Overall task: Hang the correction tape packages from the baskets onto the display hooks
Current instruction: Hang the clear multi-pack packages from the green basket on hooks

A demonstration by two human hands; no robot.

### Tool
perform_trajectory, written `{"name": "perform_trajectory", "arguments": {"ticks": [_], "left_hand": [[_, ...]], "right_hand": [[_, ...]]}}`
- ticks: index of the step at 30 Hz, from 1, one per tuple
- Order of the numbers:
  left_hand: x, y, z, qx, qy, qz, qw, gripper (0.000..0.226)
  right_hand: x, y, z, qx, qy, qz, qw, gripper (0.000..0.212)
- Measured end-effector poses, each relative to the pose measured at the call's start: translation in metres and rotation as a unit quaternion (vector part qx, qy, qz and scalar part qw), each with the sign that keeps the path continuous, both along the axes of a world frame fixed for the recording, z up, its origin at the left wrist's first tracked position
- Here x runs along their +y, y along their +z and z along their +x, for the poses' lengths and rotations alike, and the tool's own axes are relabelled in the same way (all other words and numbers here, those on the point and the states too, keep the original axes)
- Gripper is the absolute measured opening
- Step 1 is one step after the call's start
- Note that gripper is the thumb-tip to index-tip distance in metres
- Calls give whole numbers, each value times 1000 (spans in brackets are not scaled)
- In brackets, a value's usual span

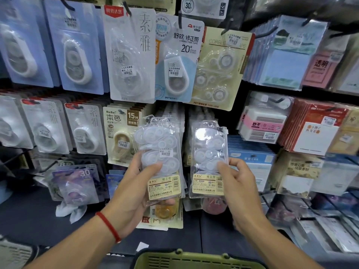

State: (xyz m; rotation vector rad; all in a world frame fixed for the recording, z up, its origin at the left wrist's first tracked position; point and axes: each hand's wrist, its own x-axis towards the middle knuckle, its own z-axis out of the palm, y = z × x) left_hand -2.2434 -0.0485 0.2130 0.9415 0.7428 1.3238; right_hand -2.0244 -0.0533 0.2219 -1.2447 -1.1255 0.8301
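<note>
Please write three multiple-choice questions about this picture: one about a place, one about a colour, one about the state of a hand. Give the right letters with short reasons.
1. Where is the green basket?
A. at the bottom edge, below the hands
B. hanging on a top hook
C. at the far left

2. What colour is the wristband on the left wrist?
A. blue
B. red
C. white

3. What is the right hand doing?
A. hanging open
B. pressing the basket
C. holding a clear pack

Answers: 1 A, its rim shows at the bottom of the frame. 2 B, a red band crosses the wrist. 3 C, its thumb and fingers pinch the pack's lower part, while the left hand holds a similar pack.
</note>
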Motion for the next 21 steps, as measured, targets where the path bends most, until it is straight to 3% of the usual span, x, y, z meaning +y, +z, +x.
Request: {"name": "perform_trajectory", "arguments": {"ticks": [5,8,10,15,18,21], "left_hand": [[-1,4,-2,-24,-19,2,1000,40],[-4,3,-2,0,-19,16,1000,35],[-6,4,-1,24,-27,25,999,33],[-11,3,6,84,-89,64,990,45],[-11,1,9,84,-95,47,991,50],[-7,2,8,86,-54,25,995,41]], "right_hand": [[-1,0,1,-48,-7,12,999,5],[-4,3,0,-209,-64,69,973,25],[-6,5,-1,-271,-46,110,955,28],[-12,0,-13,-228,133,54,963,12],[-11,-4,-15,-176,113,55,976,12],[-8,0,-9,-92,60,39,993,21]]}}
